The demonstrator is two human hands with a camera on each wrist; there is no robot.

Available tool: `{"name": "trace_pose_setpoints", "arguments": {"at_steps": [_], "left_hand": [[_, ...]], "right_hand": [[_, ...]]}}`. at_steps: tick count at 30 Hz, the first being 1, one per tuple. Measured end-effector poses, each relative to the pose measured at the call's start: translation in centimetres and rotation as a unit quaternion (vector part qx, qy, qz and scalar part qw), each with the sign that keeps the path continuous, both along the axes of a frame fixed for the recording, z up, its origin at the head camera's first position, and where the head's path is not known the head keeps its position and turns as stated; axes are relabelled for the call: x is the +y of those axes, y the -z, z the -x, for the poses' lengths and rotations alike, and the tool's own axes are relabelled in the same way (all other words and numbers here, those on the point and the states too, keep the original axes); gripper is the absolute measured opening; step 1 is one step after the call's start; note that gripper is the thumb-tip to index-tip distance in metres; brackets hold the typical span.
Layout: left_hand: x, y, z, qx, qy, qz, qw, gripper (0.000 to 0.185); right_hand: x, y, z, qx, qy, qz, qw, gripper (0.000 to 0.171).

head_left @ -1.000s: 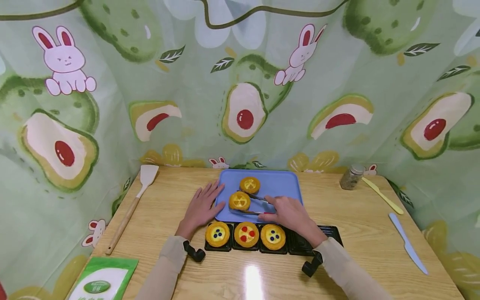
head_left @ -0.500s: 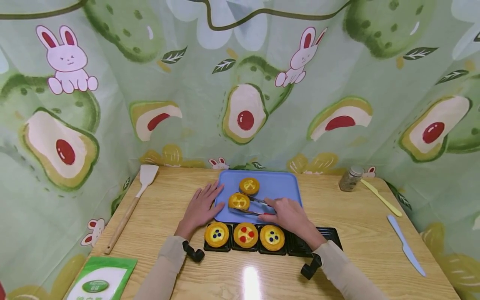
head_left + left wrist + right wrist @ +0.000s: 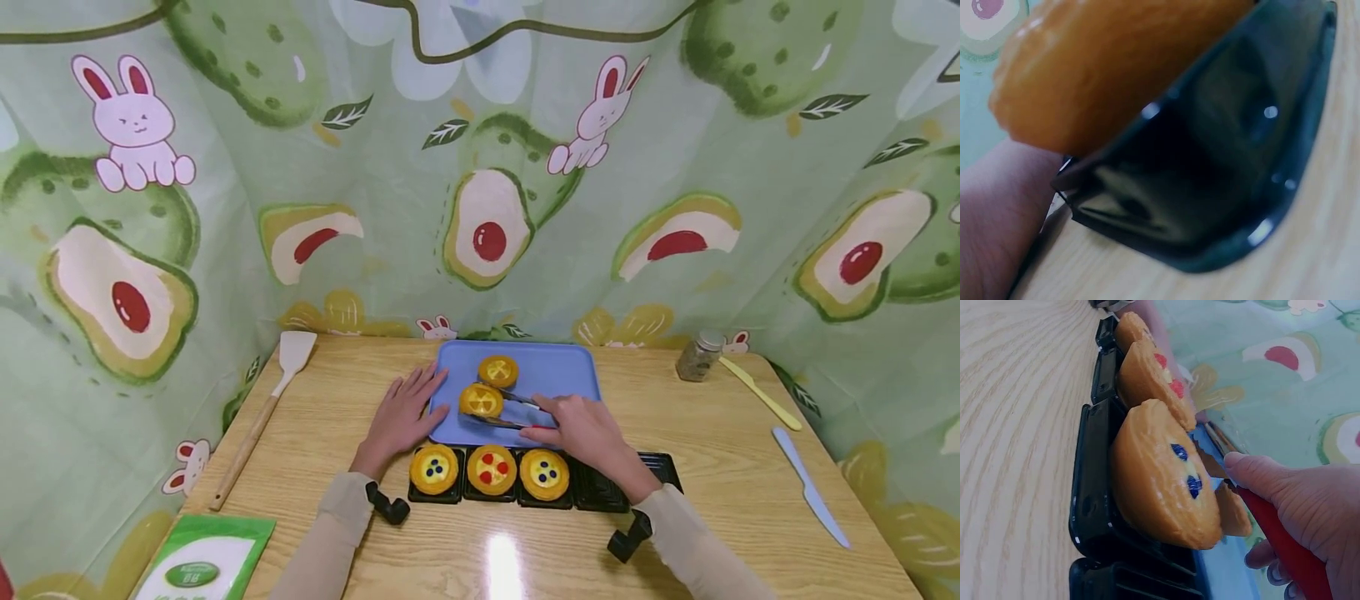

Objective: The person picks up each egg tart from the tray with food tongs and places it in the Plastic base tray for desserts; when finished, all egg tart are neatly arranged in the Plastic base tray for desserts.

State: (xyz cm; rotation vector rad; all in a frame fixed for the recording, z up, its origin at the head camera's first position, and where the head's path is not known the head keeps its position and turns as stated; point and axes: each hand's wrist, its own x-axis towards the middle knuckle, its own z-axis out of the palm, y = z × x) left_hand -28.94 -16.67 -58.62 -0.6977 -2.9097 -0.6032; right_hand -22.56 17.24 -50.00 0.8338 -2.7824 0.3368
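Blue plastic tray at the tabletop's centre, holding two yellow tarts. Nearer tart caught between the tips of metal tongs, which lie with their long axis running from that tart rightward toward the right hand. Right-hand fingers curled round the tongs' red handle, pinching the arms together. Farther tart just behind the gripped one, toward the tray's back edge, apart from the tongs.

Left hand flat against the tray's left edge, fingers spread and straight, holding nothing; about as near the gripped tart as the right hand, but on the opposite side.

Just in front of the tray, a black compartment mould: three left cells filled, with a blue-dotted tart, a red-dotted tart and another blue-dotted tart. Cells to the right of those seemingly vacant, though partly hidden under the right wrist.

Right of the tray: a small spice jar, a yellow knife, a pale blue knife. Left of the tray: a wooden-handled spatula and a green packet.
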Motion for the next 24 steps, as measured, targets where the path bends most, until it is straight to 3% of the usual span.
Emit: {"name": "trace_pose_setpoints", "arguments": {"at_steps": [24], "left_hand": [[0.1,-0.3,-0.3,0.009,0.006,-0.022,0.9997,0.069]], "right_hand": [[2.9,-3.8,-3.3,0.032,0.035,0.012,0.999,0.049]]}}
